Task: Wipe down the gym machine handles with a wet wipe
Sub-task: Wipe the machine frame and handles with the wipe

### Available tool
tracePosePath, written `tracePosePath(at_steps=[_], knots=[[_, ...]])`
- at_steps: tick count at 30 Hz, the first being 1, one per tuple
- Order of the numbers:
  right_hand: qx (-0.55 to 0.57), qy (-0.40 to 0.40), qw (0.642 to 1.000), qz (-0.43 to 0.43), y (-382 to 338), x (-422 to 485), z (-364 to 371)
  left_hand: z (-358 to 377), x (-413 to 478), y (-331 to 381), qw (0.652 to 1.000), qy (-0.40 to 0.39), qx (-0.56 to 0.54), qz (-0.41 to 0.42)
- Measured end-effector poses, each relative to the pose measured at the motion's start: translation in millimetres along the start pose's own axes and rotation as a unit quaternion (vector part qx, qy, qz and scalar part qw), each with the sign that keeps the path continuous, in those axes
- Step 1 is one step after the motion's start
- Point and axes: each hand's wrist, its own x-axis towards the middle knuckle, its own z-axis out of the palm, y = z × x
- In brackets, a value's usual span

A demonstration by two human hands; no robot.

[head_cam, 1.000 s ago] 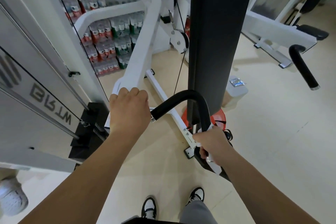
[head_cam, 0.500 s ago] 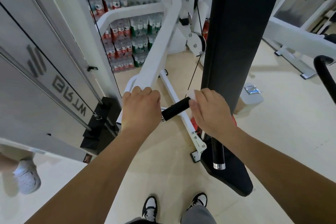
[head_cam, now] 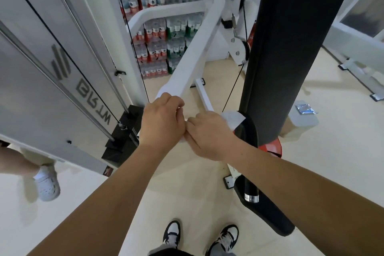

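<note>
Head view looks down at two bare forearms reaching forward over a beige floor (head_cam: 187, 183). Left hand (head_cam: 161, 119) sits at centre frame, fingers curled closed around the lower end of a white machine arm (head_cam: 193, 56) that slants up toward 1 o'clock. Right hand (head_cam: 207, 135) is touching it on the 3 o'clock side, knuckles against knuckles, its grip pressed closed around a black handle (head_cam: 247, 131) with a white wet wipe (head_cam: 233, 119) wrapped under the palm; a flap of the wipe sticks out past the fingers at 2 o'clock, lying on the handle's bend. From that bend the handle drops toward 5 o'clock and ends in a chrome cap (head_cam: 251, 197). Tall black pad (head_cam: 291, 37) stands upright just behind the handle, filling the 1 o'clock area. Red disc (head_cam: 271, 147) shows beside the handle at 3 o'clock of the right wrist. Weight stack (head_cam: 124, 137) with black plates sits at 9 o'clock of the left hand, behind a grey shroud (head_cam: 41, 72) with mirrored lettering and thin black cables. Shrink-wrapped water bottle packs (head_cam: 164, 48) are stacked at 12 o'clock against the wall. Translucent tub (head_cam: 301, 122) with a blue packet (head_cam: 306, 109) on its lid sits on the floor at 3 o'clock. Wearer's black-and-white sneakers (head_cam: 172, 233) at 6 o'clock; another person's white shoe (head_cam: 46, 185) at 8 o'clock.
</note>
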Motion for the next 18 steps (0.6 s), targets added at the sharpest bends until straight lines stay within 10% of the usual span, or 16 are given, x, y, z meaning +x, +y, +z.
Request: tracePosePath(at_steps=[8,14,18], knots=[[0.053,-0.029,0.966,0.25,58.5,-21.6,-27.8,0.2,2.0,1.1,0.999,-0.03,0.033,0.001],[0.407,0.132,0.684,0.591,38.6,-59.0,-23.6,-1.9,1.9,1.1,0.997,-0.051,0.052,0.013],[0.421,0.177,0.582,0.673,4.5,-84.3,-9.5,-0.6,1.4,0.5,0.995,-0.067,0.065,0.019]])
